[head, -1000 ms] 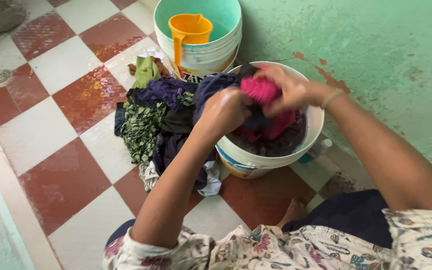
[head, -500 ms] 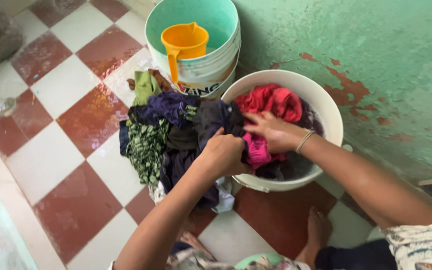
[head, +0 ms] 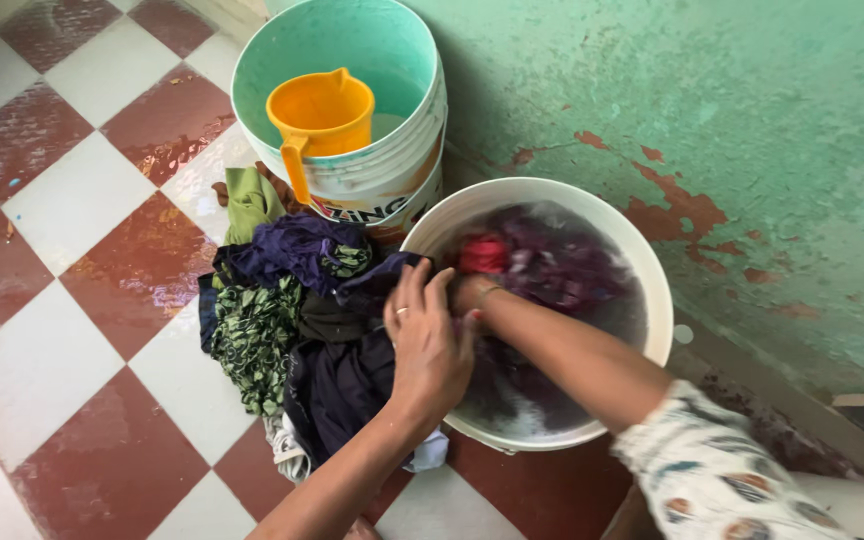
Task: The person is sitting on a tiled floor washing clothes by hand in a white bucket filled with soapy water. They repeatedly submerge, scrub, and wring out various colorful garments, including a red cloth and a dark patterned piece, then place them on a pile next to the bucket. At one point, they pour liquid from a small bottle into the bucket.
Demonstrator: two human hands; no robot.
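Observation:
My left hand (head: 428, 340) lies flat with fingers spread on a dark cloth (head: 347, 385) draped over the near rim of a white bucket (head: 655, 290). My right hand (head: 469, 293) reaches into the bucket's soapy water, mostly hidden behind my left fingers; only its wrist with a thin bangle shows. A red garment (head: 484, 254) and purple cloth (head: 557, 265) sit soaked in the water just past it.
A heap of dark, purple and green patterned clothes (head: 277, 300) lies on the wet red-and-white checkered floor (head: 82, 240) left of the bucket. Behind stands a second bucket (head: 407, 150) holding an orange jug (head: 320, 112). A peeling green wall (head: 712, 120) borders the right.
The red garment, held up above the bucket a second ago, is down in the water. My right hand has plunged in and my left hand has flattened onto the rim cloth.

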